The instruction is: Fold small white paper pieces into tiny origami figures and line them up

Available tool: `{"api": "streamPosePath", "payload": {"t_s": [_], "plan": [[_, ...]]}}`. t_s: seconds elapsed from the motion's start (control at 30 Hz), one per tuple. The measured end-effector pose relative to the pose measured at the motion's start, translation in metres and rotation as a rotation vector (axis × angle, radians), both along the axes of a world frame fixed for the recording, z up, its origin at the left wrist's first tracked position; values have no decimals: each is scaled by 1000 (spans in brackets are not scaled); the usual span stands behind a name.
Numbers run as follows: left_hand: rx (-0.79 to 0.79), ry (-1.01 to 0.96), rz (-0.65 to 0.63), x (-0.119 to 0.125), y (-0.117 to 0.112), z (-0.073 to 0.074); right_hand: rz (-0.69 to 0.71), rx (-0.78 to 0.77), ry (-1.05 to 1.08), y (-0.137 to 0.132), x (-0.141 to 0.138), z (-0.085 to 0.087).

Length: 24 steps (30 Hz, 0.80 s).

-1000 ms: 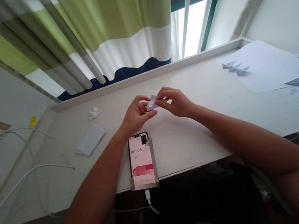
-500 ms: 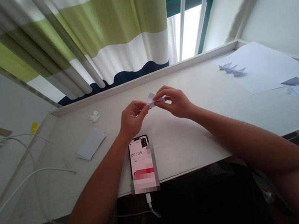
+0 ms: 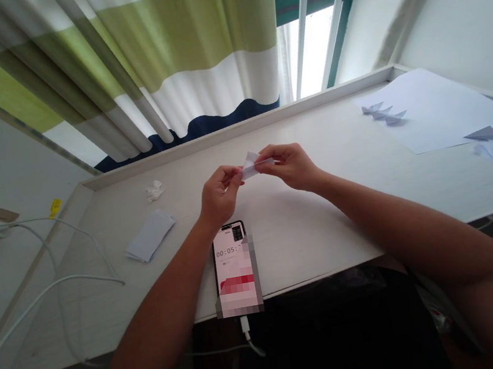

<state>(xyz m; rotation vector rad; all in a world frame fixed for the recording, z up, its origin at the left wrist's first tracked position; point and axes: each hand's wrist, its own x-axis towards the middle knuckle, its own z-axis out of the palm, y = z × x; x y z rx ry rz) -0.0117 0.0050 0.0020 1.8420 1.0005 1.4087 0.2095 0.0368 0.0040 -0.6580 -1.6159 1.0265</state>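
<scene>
A small folded piece of white paper (image 3: 251,164) is held above the white desk (image 3: 310,224) between both hands. My left hand (image 3: 220,194) pinches its left end with closed fingers. My right hand (image 3: 289,166) pinches its right end, thumb and fingers pressed together. Both forearms reach in from the lower edge of the view. A phone (image 3: 234,266) showing a timer lies flat on the desk just below my left wrist.
A folded white slip (image 3: 150,235) and a crumpled scrap (image 3: 154,191) lie at the left. Large white sheets (image 3: 437,108) with several small folded paper pieces (image 3: 383,113) sit at the right. White cables (image 3: 55,285) trail at the left. A striped curtain (image 3: 158,54) hangs behind.
Both hands have risen slightly with the paper and worked it between the fingers; the paper now sticks up as a small point. Nothing on the desk has shifted.
</scene>
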Motion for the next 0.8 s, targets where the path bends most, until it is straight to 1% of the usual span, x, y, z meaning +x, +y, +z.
{"api": "streamPosePath", "payload": {"t_s": [0.07, 0.13, 0.3, 0.53, 0.67, 0.8], "plan": [[-74, -84, -20, 2, 0, 0, 1, 3, -37, -1, 0, 0], [-115, -119, -27, 4, 0, 0, -10, 7, -85, -2, 0, 1], [-139, -159, -22, 8, -1, 0, -25, -27, -147, -7, -1, 3], [-203, -201, -5, 11, -2, 2, 59, -112, -19, -5, -2, -1], [-213, -237, -21, 10, 0, 5, 97, -159, 74, -5, -6, -2], [-254, -218, -29, 7, 1, 3, 126, -187, 80, -5, -7, -2]]}}
